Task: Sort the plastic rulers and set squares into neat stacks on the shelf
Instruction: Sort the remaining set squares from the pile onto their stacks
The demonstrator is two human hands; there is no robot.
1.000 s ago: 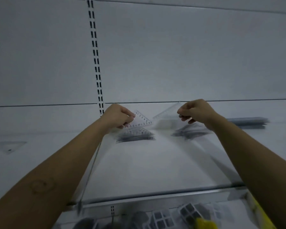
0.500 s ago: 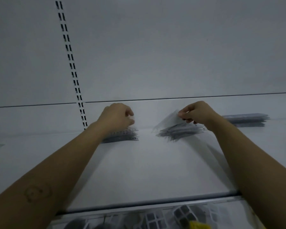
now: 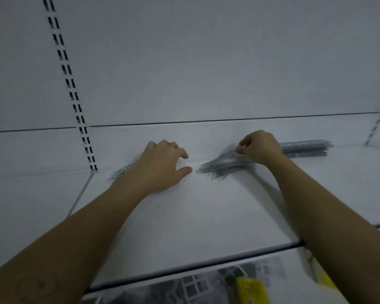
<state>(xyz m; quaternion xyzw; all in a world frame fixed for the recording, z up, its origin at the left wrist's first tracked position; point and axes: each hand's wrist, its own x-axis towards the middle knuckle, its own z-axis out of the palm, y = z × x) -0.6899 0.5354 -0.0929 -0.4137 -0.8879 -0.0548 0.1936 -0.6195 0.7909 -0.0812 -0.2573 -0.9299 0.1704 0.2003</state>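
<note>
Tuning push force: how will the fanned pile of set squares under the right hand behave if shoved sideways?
Probably slides apart: the pile of set squares lies fanned on the smooth white shelf. Sheets look thin, so likely light and slightly bendy. The right hand pinches only its top, so single sheets probably lift off easily.

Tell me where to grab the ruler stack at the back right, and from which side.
Likely best: grip the ruler stack near its middle, from the front and above: it lies long and flat along the back wall, its left end behind the right hand.
</note>
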